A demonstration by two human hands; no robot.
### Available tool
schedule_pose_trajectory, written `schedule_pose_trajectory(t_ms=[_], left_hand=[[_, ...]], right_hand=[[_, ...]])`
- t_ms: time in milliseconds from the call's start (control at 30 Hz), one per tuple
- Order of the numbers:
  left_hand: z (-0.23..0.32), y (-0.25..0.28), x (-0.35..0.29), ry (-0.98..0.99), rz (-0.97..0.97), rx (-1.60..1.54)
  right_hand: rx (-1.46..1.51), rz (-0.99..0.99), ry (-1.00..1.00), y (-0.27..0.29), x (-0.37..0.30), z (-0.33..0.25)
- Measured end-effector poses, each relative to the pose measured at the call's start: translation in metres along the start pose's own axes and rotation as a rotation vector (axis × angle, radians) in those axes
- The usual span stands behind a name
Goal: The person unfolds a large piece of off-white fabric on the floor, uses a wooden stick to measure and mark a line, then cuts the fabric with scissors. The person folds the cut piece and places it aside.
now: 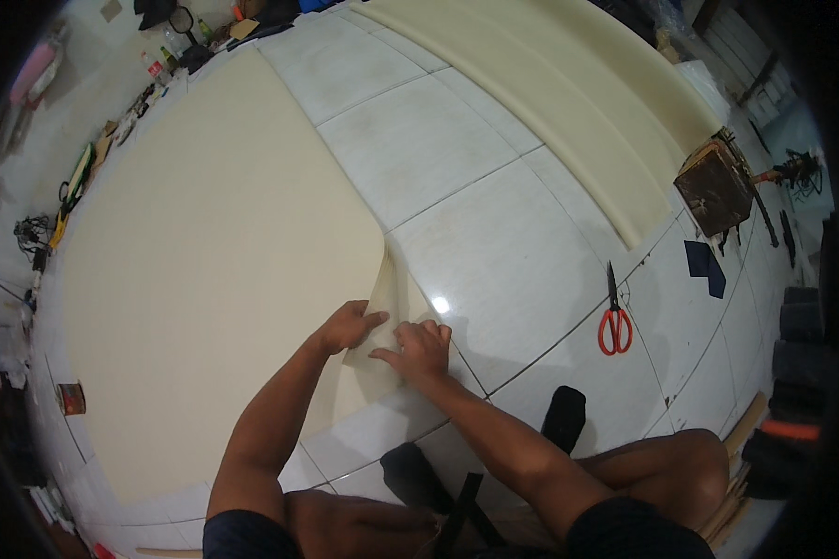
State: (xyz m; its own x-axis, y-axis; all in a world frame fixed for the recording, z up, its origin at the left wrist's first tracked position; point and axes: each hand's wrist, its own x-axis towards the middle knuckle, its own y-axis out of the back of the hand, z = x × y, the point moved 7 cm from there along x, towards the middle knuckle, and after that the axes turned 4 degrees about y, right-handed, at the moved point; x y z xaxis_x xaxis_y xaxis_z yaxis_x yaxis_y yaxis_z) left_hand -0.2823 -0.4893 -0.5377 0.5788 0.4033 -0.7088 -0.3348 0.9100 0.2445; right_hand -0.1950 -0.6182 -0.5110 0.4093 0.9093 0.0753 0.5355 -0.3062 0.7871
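Note:
A large cream sheet (205, 252) lies over the tiled floor at the left. Near its front right corner the upper layer is lifted, with another cream layer showing below it. My left hand (350, 326) is closed around this raised edge, thumb on top. Close by on the right, my right hand (422, 352) rests at the lower layer with its fingers curled, apparently pinching the material; its fingertips are partly hidden. Scissors (613, 303) with red handles lie on the tiles to the right, apart from both hands.
Another cream sheet (569, 102) lies partly rolled at the far right, beside a worn brown block (713, 191). Dark blue scraps (705, 264) are near it. A small tin (71, 399) sits by the left edge. Bottles (156, 67) and tools line the far left wall.

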Motion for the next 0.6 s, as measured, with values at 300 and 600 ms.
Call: schedule_pose_trajectory(t_ms=[300,600], left_hand=[[-0.003,0.0,-0.003,-0.047,0.006,-0.03],[-0.003,-0.007,0.002,-0.074,-0.044,-0.138]], right_hand=[[-0.248,0.301,-0.171,0.036,-0.001,0.022],[0.041,-0.099,-0.149,-0.015,0.002,0.027]])
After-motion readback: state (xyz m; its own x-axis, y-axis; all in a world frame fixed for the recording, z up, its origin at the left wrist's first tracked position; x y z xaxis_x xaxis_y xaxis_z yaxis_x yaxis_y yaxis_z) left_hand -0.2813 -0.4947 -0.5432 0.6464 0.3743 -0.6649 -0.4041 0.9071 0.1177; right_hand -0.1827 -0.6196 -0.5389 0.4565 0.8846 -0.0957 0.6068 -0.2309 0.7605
